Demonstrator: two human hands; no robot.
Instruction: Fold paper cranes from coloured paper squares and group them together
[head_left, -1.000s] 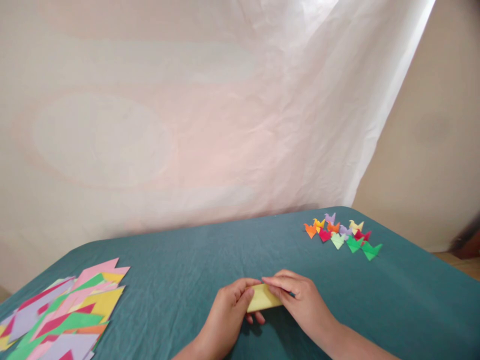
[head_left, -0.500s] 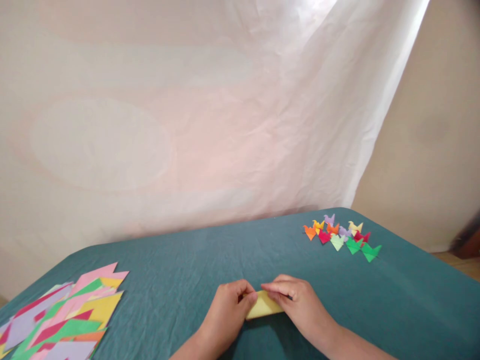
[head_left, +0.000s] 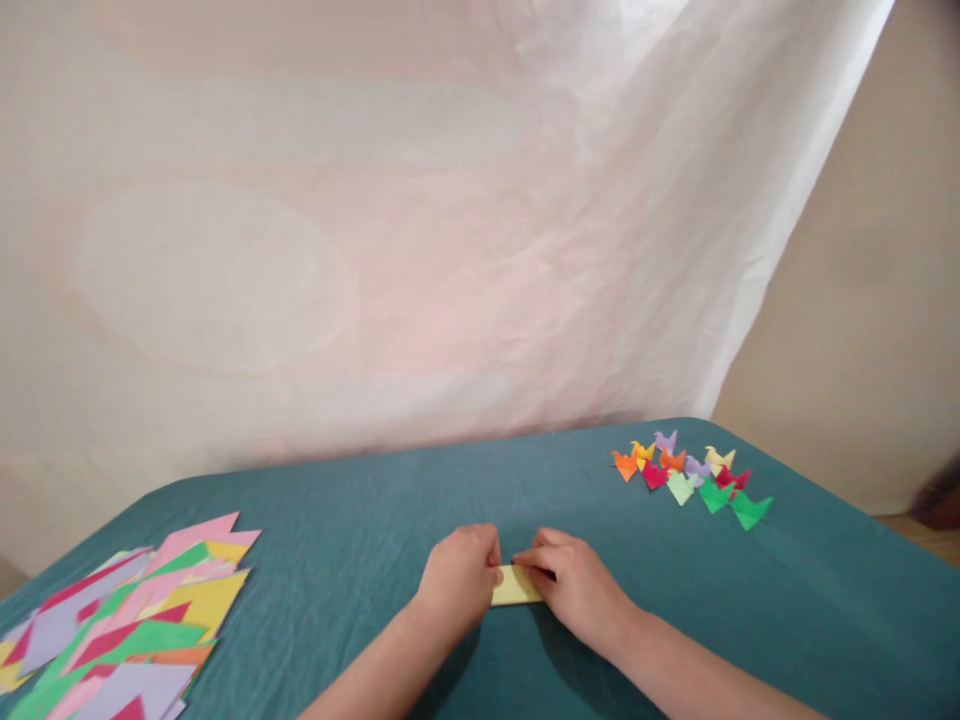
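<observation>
A small yellow paper, folded into a narrow strip, lies on the teal tablecloth between my two hands. My left hand is curled at its left end, fingers pinched on the paper. My right hand presses down on its right end with fingers bent together. Most of the strip is hidden under both hands.
A loose pile of coloured paper sheets lies at the near left of the table. Several small folded paper figures in orange, purple, red, green and yellow sit at the far right. A white sheet hangs behind the table.
Both hands moved slightly away from me with the yellow paper. The paper now shows as a narrower, flatter strip pressed on the cloth.
</observation>
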